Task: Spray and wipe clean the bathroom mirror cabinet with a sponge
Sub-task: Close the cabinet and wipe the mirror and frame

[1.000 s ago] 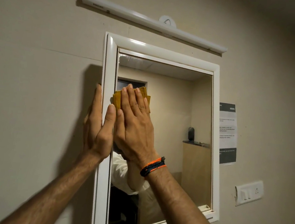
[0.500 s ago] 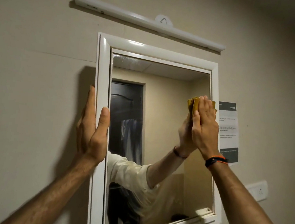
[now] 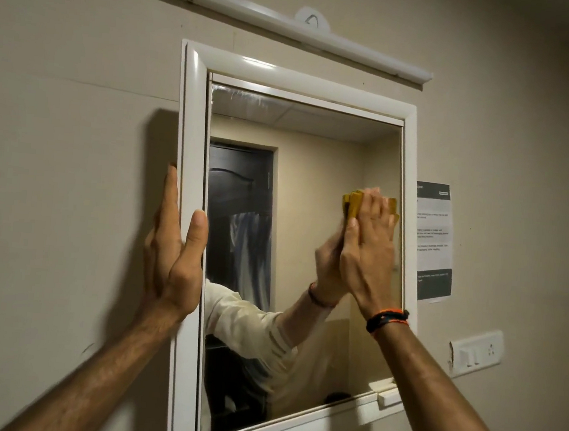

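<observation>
The mirror cabinet [image 3: 191,145] hangs on the wall, a white frame around a tall mirror. My right hand [image 3: 371,247] presses a yellow sponge [image 3: 354,202] flat against the glass near the mirror's right edge, at mid height; straight fingers cover most of the sponge. My left hand [image 3: 174,243] rests on the cabinet's left frame, fingers straight along its outer side and thumb on its front. The mirror shows my arm and hand in reflection. Faint streaks lie along the top of the glass [image 3: 241,100].
A white tube light [image 3: 279,22] is fixed above the cabinet. A printed notice [image 3: 434,242] is stuck to the wall right of the frame, with a white switch plate [image 3: 475,352] below it. A small white handle [image 3: 389,396] sits at the cabinet's lower right corner.
My right hand swept the sponge across the glass from the left edge to the right edge, then slid slightly back left. My left hand stayed on the left frame.
</observation>
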Demonstrator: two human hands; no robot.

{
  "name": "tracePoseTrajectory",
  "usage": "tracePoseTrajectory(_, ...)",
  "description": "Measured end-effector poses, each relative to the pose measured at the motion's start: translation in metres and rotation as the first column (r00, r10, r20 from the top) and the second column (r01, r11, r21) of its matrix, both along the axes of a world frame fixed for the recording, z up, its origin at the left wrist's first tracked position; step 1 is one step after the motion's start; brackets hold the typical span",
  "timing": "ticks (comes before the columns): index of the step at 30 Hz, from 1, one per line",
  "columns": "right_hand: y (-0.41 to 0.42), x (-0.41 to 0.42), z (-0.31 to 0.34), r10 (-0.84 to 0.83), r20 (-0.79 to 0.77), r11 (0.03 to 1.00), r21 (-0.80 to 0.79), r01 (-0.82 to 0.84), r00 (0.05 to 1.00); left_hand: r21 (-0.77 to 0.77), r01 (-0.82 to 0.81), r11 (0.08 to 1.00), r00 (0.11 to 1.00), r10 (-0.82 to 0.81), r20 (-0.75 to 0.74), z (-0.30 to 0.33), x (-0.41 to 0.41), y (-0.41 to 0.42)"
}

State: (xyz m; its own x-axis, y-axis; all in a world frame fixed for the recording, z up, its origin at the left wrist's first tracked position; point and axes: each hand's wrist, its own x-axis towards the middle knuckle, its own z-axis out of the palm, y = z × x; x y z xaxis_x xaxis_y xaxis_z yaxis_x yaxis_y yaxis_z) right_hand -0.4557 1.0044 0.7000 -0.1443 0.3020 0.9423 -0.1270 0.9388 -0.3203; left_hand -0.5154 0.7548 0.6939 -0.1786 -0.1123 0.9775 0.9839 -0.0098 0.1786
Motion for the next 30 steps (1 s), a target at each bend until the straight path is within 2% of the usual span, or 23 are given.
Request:
tracePoseTrajectory(9,-0.138,-0.018,-0.001,0.184,-0.019,0.951,0.255,-0.173,0.983,-0.014,0.003,1.0,1.0,-0.003,0.008,0.001,0.001,-0.001)
tracePoseTrajectory(12,-0.172,-0.026,-0.005,0.23,-0.039,0.932,0.296,-0.208,0.972,-0.011,0.069,0.998,0.997,-0.069,0.019,0.001,-0.001,-0.002)
tracePoseTrajectory(16,-0.174,-0.027,-0.006,0.236,-0.03,0.93,0.298,-0.216,0.971,-0.024,0.135,0.991,0.991,-0.134,0.026,0.001,-0.001,-0.004)
tracePoseTrajectory(25,-0.166,-0.027,-0.04,0.196,-0.016,0.923,0.342,-0.178,0.981,-0.028,0.146,0.989,0.988,-0.144,0.048,-0.028,0.008,-0.006)
tracePoseTrajectory(30,-0.145,-0.026,-0.036,0.2,-0.017,0.912,0.368,-0.18,0.98,-0.023,0.121,0.992,0.991,-0.12,0.054,-0.029,0.011,-0.005)
